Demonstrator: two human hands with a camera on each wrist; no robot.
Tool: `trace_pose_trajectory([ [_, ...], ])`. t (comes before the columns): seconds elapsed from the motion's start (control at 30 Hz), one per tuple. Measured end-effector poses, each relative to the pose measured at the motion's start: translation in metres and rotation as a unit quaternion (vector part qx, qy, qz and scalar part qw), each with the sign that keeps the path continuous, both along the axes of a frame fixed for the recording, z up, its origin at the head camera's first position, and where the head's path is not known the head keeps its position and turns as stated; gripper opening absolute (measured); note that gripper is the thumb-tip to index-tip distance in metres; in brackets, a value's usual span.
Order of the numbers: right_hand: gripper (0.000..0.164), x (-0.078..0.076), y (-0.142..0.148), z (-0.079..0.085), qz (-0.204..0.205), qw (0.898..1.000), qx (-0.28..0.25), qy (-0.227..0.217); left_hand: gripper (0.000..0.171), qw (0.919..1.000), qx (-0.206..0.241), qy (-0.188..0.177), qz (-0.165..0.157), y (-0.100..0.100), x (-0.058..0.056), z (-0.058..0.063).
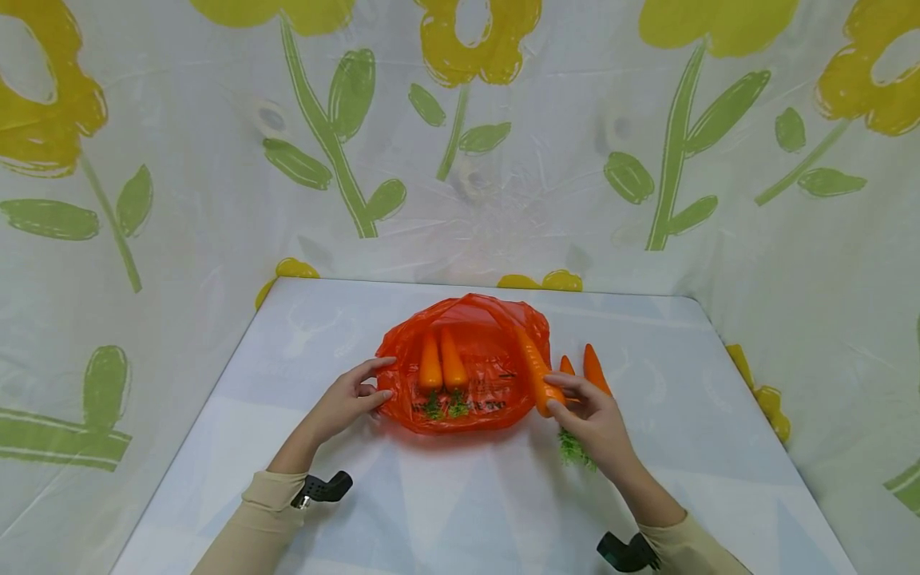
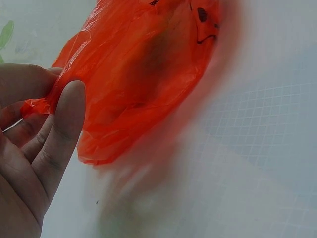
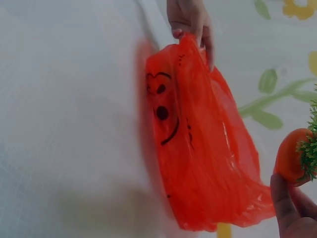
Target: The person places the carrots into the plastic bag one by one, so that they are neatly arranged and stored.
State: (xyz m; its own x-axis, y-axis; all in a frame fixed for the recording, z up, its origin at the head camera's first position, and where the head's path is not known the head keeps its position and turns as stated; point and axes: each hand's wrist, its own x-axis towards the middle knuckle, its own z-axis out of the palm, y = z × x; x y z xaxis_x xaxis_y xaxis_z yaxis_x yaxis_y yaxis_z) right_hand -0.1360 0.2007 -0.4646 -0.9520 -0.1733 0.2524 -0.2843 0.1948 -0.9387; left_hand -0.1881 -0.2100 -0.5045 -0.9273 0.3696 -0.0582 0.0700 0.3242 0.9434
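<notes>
A red plastic bag [image 1: 496, 395] lies open on the table, with two carrots [image 1: 453, 363] inside, their green tops toward the person. My left hand [image 1: 350, 403] pinches the bag's left edge between thumb and fingers; the left wrist view shows the film of the bag [image 2: 138, 84] bunched there. My right hand [image 1: 592, 419] grips another carrot [image 1: 533, 367] near its thick end, its tip reaching over the right side of the bag opening. In the right wrist view that carrot [image 3: 292, 156] shows its round end and leafy top.
Two more carrots [image 1: 595, 369] lie on the table right of the bag, partly behind the right hand. The white patterned table [image 1: 431, 511] ends at a flower-printed curtain [image 1: 546, 184] behind and at the sides. Black wrist devices [image 1: 327, 487] sit by both sleeves.
</notes>
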Motion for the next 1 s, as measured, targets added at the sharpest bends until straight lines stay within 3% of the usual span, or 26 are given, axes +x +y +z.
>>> trace_pose_trajectory([
  [1.0, 0.033, -0.016, -0.027, -0.01, -0.009, 0.999, 0.041, -0.033, 0.059, 1.0, -0.001, -0.006, 0.006, 0.0, 0.0, 0.0],
])
